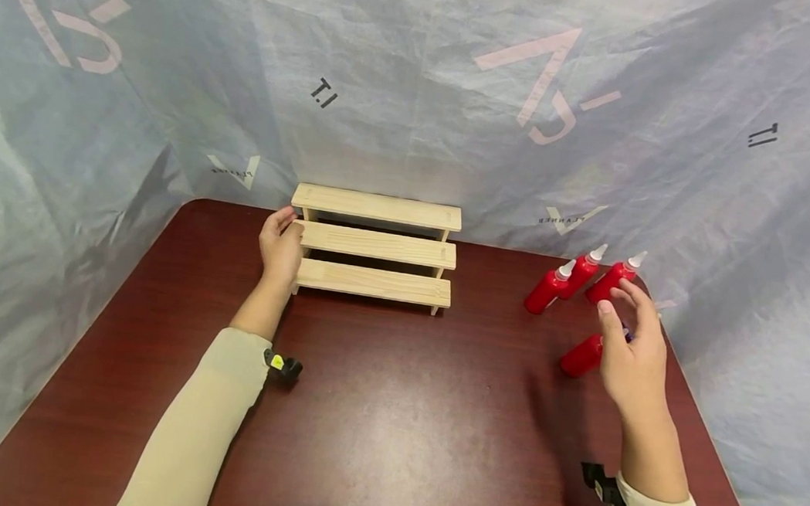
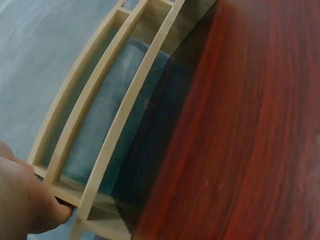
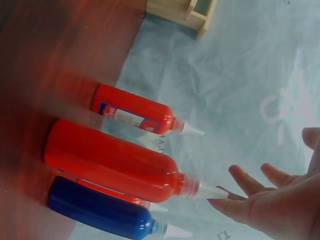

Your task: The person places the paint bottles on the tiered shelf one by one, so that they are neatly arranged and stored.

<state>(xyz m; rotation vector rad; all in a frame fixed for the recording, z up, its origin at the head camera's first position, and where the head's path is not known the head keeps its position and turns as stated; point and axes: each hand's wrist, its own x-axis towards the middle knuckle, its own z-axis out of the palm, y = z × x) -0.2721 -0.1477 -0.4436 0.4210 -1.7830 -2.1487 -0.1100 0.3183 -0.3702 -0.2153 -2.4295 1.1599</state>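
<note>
Wooden rack [image 1: 378, 244], pinched at left end by left hand [image 1: 282, 249], likely for steadiness; right hand [image 1: 636, 362] beside red bottles [image 1: 545, 292], fingers apart.

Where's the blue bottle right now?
In the right wrist view, the blue bottle is at lower left, just below the largest-looking red bottle. In the head view it's on the table's right side, mostly hidden by the right hand.

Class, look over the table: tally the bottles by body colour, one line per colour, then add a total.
Red bottles: 4
Blue bottle: 1
Total bottles in view: 5
</note>
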